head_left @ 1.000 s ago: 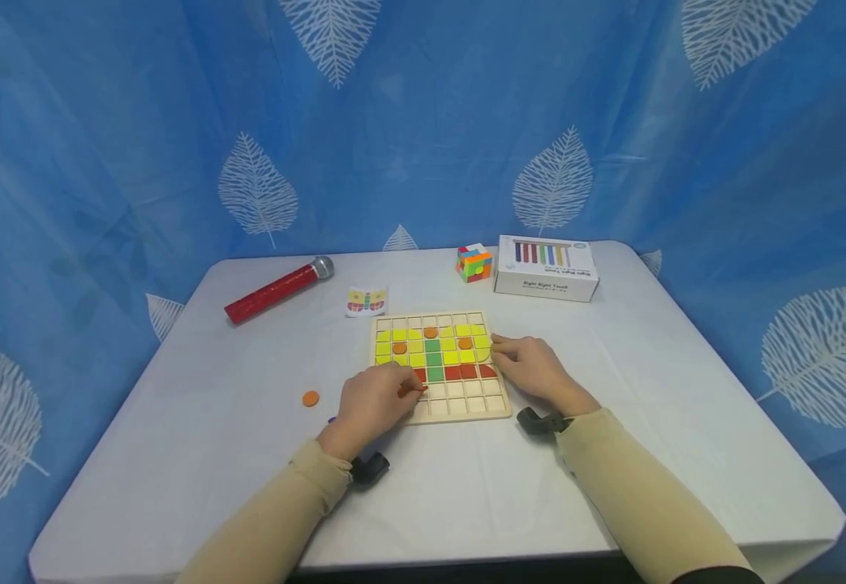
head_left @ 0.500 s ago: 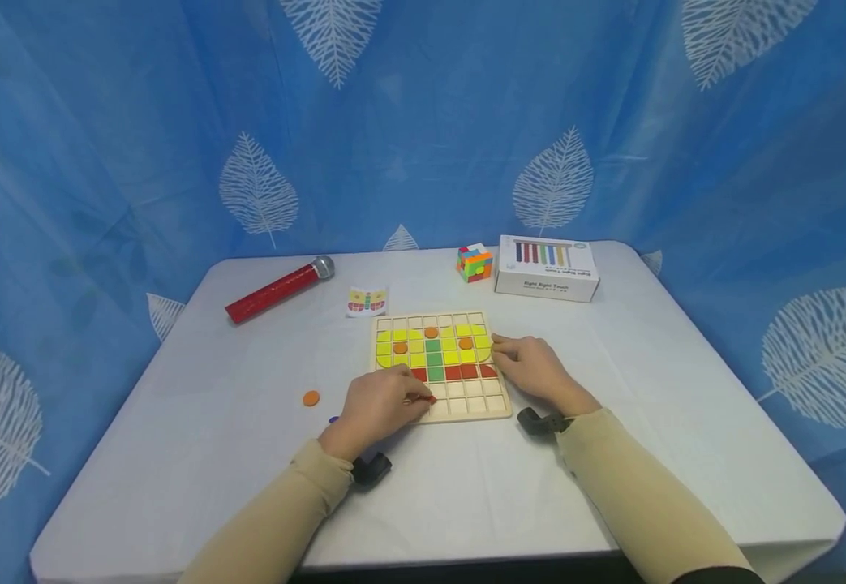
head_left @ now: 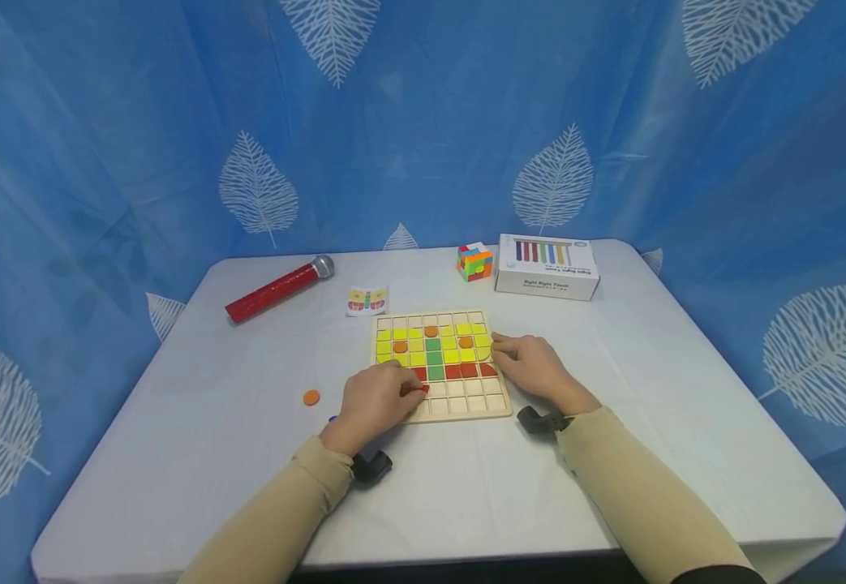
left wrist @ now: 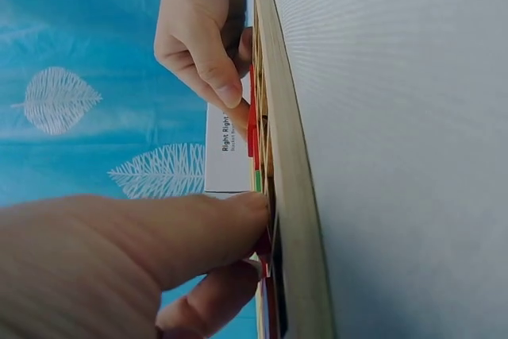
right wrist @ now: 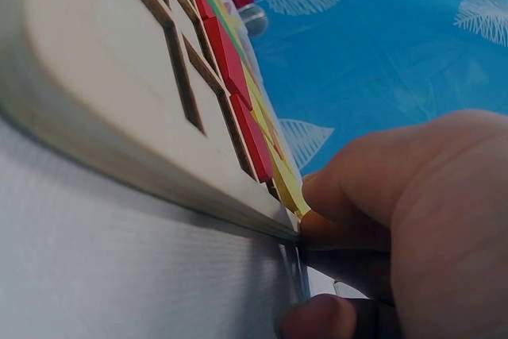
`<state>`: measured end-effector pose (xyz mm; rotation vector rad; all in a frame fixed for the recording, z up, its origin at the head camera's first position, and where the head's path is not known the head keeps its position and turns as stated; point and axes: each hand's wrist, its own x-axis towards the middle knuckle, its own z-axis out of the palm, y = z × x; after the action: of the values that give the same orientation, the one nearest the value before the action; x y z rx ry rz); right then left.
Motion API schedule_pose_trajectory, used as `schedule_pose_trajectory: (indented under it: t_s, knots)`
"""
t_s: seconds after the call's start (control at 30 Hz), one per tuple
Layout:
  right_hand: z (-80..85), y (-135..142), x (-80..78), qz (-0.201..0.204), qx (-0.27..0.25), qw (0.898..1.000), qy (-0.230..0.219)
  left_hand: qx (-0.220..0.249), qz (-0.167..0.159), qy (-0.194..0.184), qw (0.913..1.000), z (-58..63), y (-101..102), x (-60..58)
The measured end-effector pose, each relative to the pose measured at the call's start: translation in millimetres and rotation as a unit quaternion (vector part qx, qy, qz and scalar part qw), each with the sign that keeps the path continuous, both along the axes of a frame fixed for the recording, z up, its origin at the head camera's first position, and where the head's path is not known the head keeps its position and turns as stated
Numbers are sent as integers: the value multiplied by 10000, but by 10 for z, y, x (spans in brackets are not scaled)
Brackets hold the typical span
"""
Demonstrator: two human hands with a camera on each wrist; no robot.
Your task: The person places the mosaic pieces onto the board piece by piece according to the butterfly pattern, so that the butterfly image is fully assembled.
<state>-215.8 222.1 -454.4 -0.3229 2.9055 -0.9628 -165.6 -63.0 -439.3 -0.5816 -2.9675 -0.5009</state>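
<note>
My left hand (head_left: 375, 404) pinches a small red tile (head_left: 425, 388) over the lower left of the wooden grid board (head_left: 476, 404). In the left wrist view, the thumb (left wrist: 210, 224) and a fingertip close on the tile right at the board's surface. Yellow, green, orange and red tiles fill the board's middle rows; the lowest rows on its right show bare squares. The left hand hides the board's lower left part. My right hand (head_left: 535, 371) holds the board's right edge, its fingers (right wrist: 341, 232) bent against the rim beside a yellow tile.
A loose orange disc (head_left: 311, 397) and a partly hidden blue piece (head_left: 332, 419) lie left of the board. Behind stand a printed pattern card (head_left: 367, 301), a red toy microphone (head_left: 272, 295), a puzzle cube (head_left: 475, 262) and a white box (head_left: 547, 280).
The left hand with the red tile shifts right and nearer the board's front edge, then back up and left. The right hand stays at the board's edge.
</note>
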Motion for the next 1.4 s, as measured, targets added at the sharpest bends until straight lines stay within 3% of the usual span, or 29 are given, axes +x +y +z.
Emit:
schedule_pose_trajectory:
  t_s: [0.23, 0.53, 0.7, 0.83, 0.93, 1.03, 1.2, 1.3, 1.4]
  knots:
    - [14, -8, -6, 15, 38, 10000, 1, 425, 255, -397, 9980, 13, -2, -12]
    - [2, 2, -10, 21, 62, 10000, 13, 1132, 657, -819, 9880, -19, -10, -46]
    - [0, 11, -7, 30, 54, 10000, 29, 1082, 732, -894, 9874, 30, -55, -54]
    - [9, 9, -2, 7, 4, 10000, -39, 1410, 958, -824, 9819, 172, -309, -50]
    - [19, 3, 3, 6, -26, 10000, -86, 1745, 1456, -718, 9712, 263, -622, -22]
    - [31, -2, 7, 11, -11, 10000, -84, 1709, 1744, -882, 9657, 281, -902, 24]
    - [49, 1, 7, -12, 14, 10000, -74, 1269, 1343, -1750, 9671, 211, -1106, 108]
    - [46, -1, 5, -8, -20, 10000, -90, 923, 1133, -1821, 9724, 156, -1141, 154]
    - [36, 0, 6, 14, -26, 10000, -94, 749, 1123, -1827, 9739, 118, -1162, 189]
